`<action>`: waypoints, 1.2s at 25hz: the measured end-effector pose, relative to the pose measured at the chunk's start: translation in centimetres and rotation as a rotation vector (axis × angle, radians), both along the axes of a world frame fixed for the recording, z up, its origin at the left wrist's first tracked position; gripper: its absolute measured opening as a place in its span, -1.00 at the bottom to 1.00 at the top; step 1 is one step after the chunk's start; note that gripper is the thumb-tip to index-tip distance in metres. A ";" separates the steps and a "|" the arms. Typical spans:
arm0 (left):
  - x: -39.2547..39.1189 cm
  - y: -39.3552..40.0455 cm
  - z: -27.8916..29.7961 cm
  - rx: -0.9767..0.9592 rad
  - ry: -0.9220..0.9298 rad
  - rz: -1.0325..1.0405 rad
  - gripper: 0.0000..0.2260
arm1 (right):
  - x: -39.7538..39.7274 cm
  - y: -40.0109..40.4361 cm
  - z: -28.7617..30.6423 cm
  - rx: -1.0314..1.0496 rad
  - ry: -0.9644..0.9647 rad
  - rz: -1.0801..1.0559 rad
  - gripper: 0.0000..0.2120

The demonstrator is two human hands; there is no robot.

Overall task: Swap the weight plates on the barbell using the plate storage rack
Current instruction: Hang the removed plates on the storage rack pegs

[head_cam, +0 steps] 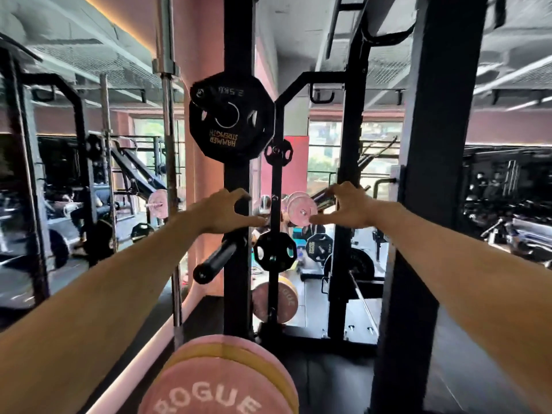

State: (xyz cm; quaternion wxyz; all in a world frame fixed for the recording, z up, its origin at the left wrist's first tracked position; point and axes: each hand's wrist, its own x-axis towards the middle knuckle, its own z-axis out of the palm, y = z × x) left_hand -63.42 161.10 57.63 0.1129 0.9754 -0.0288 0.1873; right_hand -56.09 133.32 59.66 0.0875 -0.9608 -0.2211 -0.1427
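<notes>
- Both hands reach forward at the same height with nothing in either grip: the left hand (225,211) has fingers half curled and thumb stretched toward the rack, the right hand (346,206) mirrors it, fingers arched, thumb pointing inward.
- Between the two grips stands the narrow storage post (275,186); a small pink plate (302,208) shows just beside the right thumb, though whether it hangs on the post or sits farther back cannot be told.
- Just below the left hand an empty black peg (216,258) juts toward the camera. Above hangs a black Hammer Strength plate (230,118), and a smaller black plate (275,251) sits lower on the post.
- At the bottom edge, pink and yellow Rogue plates (221,380) lie nearest the camera.
- Risks, as I judge them: a knuckle striking the jutting peg, a plate slipping from a wide, shallow grip onto the feet, or fingers pinched between plate and post.
</notes>
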 end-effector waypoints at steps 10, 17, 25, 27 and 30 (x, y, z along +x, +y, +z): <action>-12.6 -9.0 -1.0 -0.076 -0.023 0.007 -0.21 | -11.3 -9.8 -1.2 0.055 0.046 0.014 0.01; -20.2 -16.8 -3.4 -0.194 -0.027 -0.059 -0.14 | -20.6 -19.8 -2.7 0.040 0.034 -0.065 0.04; -21.3 -27.9 -3.8 -0.141 0.051 -0.092 -0.06 | -22.2 -33.0 -4.8 0.089 0.066 -0.168 0.04; -19.6 -30.8 -4.6 -0.097 0.056 -0.100 0.01 | -20.9 -35.8 -5.6 0.068 0.070 -0.205 0.06; -15.4 -35.2 -6.9 -0.080 0.055 -0.097 -0.08 | -17.2 -39.9 -7.4 0.021 0.088 -0.225 0.05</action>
